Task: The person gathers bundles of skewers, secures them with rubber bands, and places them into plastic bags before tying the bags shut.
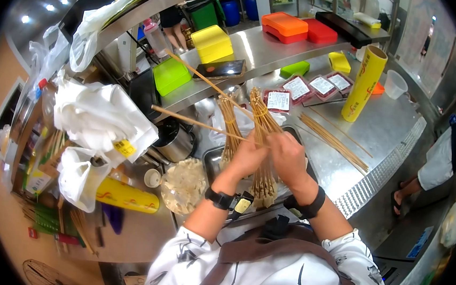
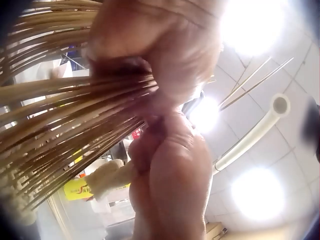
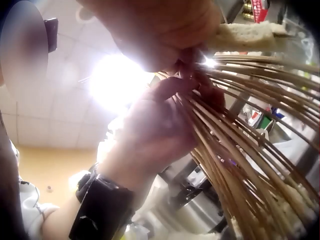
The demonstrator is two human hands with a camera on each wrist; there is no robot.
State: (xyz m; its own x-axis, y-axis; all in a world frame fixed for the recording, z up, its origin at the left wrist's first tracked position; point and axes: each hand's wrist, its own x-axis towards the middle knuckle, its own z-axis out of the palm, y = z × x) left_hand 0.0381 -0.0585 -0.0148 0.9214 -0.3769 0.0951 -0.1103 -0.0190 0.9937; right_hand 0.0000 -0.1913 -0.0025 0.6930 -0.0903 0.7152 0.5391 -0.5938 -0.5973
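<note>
Both hands meet at the middle of an upright bundle of bamboo skewers (image 1: 260,113). Its bare upper ends are bound with a yellow band, and pale food covers its lower ends (image 1: 263,199). My left hand (image 1: 247,159) grips the bundle from the left, and my right hand (image 1: 289,157) grips it from the right, fingers close together. Two loose skewers (image 1: 200,120) stick out up and left from the hands. Pale food on a skewer (image 3: 247,37) shows beside the right hand in the right wrist view. A second banded bundle (image 1: 229,122) stands just left.
A metal tray (image 1: 209,160) lies beneath the bundles. At left are a clear bag of pale food (image 1: 183,186) and a steel pot (image 1: 174,141). Loose skewers (image 1: 335,143), labelled red packs (image 1: 298,88) and a yellow wrap roll (image 1: 364,83) occupy the right. A steel shelf (image 1: 246,45) crosses ahead.
</note>
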